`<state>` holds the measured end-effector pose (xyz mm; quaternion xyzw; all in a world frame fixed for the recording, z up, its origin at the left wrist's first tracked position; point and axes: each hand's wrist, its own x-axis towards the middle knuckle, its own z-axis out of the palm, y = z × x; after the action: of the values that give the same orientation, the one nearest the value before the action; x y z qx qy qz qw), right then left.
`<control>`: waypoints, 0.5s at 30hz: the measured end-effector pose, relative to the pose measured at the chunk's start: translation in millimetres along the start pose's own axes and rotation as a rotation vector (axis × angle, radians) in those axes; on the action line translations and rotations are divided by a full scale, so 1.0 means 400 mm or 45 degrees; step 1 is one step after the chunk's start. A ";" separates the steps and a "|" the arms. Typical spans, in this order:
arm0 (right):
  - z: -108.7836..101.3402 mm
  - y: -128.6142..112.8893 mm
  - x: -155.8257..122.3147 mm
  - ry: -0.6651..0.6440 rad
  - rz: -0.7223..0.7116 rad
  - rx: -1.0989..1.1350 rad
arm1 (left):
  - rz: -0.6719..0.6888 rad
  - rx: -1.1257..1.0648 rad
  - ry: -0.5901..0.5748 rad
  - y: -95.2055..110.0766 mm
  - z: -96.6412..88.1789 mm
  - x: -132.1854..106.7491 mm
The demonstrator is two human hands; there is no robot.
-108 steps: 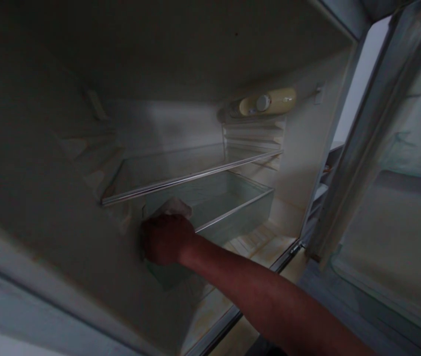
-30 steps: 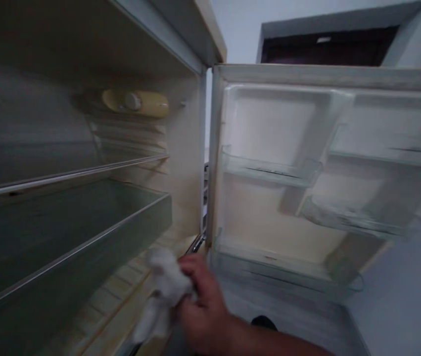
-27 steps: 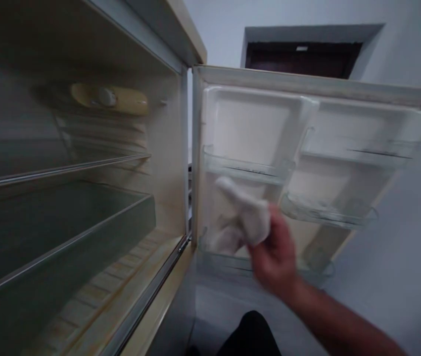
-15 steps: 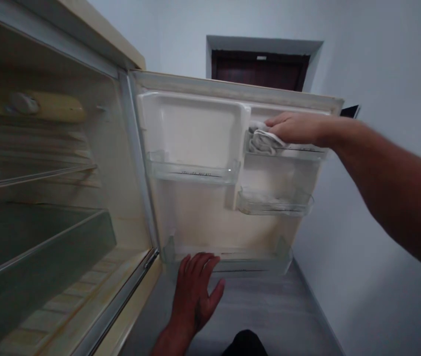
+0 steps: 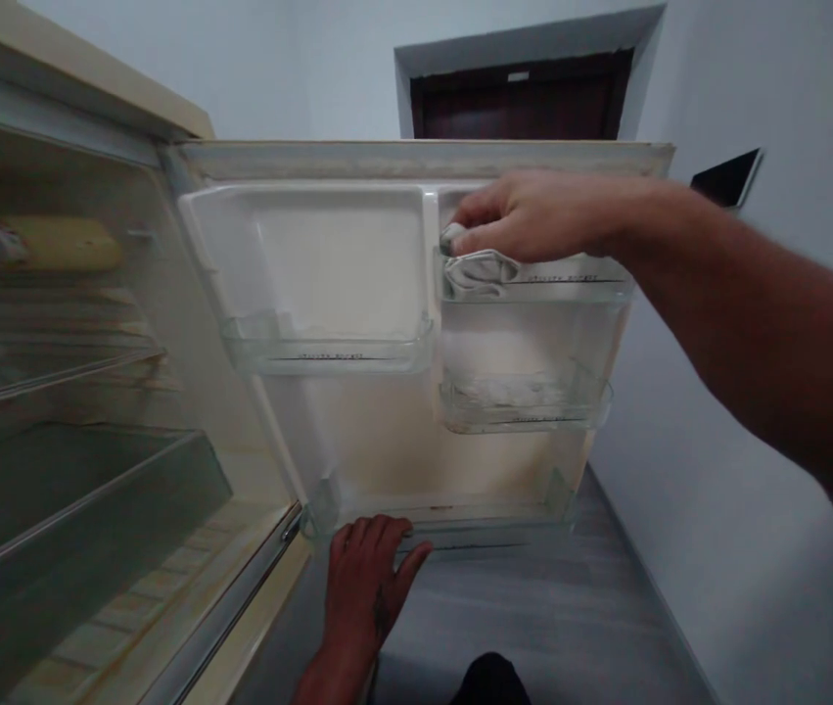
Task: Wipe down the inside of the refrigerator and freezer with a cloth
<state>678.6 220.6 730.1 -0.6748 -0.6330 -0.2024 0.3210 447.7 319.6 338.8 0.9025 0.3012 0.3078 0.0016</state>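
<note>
My right hand (image 5: 515, 217) grips a folded white cloth (image 5: 482, 272) at the left end of the upper right door shelf (image 5: 570, 291). Part of the cloth hangs over the front of that clear shelf. Low down, my left hand (image 5: 366, 578) is at the front rim of the wide bottom door shelf (image 5: 489, 536), fingers extended and thumb apart. Its fingertips seem to touch the rim, though contact is hard to make out. Both hands are at the inner side of the open fridge door (image 5: 343, 259).
To the left stands the fridge interior with a glass shelf (image 5: 56, 377), a clear drawer (image 5: 93, 519) and a yellowish lamp housing (image 5: 56, 243). Two more clear bins, a left door shelf (image 5: 328, 357) and a lower right door shelf (image 5: 526, 416), jut from the door. A wall (image 5: 775, 392) borders the right.
The view has shifted, and the door appears turned more face-on. My right hand has moved left with the cloth, its fingers now curled around it. My left hand stays by the bottom shelf.
</note>
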 end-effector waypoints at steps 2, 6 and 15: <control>-0.006 -0.012 -0.011 -0.239 -0.034 -0.106 | -0.005 -0.008 0.015 -0.006 0.005 -0.004; 0.012 -0.006 -0.036 -0.391 -0.172 -0.186 | -0.025 -0.033 0.029 -0.011 0.015 -0.009; 0.034 0.002 -0.057 -0.097 -0.217 -0.194 | -0.047 -0.036 0.053 -0.021 0.044 0.001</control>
<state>675.0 213.3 704.9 -0.6481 -0.6825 -0.2509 0.2262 453.3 329.9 323.4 0.8901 0.3132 0.3308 0.0137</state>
